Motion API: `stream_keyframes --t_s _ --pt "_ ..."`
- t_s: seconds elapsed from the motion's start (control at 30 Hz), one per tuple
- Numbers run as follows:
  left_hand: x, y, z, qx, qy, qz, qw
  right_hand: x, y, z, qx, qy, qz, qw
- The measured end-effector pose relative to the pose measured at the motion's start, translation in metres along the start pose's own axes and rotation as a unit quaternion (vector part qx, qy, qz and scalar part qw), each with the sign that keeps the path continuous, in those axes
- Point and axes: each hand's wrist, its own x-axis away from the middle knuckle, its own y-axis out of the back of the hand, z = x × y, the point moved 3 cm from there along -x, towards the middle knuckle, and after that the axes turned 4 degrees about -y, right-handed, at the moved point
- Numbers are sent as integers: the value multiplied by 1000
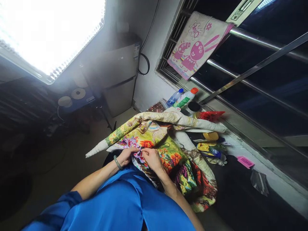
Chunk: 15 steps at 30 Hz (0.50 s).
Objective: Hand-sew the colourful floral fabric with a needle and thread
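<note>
A large cloth [176, 157] embroidered with colourful flowers lies bunched across my lap, its far edge rolled into a long tube [158, 117]. My left hand [128, 155], with a green bangle [118, 163] on the wrist, pinches the near edge of this cloth beside a purple flower. Close to its fingertips, my right hand [152, 158] is closed in a pinch at the cloth's surface. Something thin and pale shows at those fingertips, too small to name. Folds on the right hide part of the fabric.
Behind the cloth stand a blue-capped bottle [175, 98] and a red-capped bottle [186, 98], with jars and packets alongside. Above them a pink-patterned towel [196, 45] hangs on the window bars. A fridge [119, 70] stands at the back; a bright lamp [50, 32] glares upper left.
</note>
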Motion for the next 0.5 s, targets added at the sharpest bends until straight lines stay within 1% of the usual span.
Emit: stream_keyframes --t_s 0.07,0.13,0.2,0.3,0.4,0.5 --pt "-1 1 0 -12 -11 -2 1000 0 -1 2 37 12 -11 999" --pt "-2 1 0 -19 -18 -6 1000 1 -2 3 46 19 -13 999" --pt "-3 2 0 -19 -14 -4 1000 2 -4 2 12 14 -1 1000" --pt "-5 2 2 -13 5 0 1000 3 -6 -2 -78 -18 22 997" --pt "-6 0 2 -12 25 0 1000 2 -5 -6 -138 -38 7 990" --pt "-6 -1 1 -13 34 6 999 0 -4 -9 -167 -47 0 985"
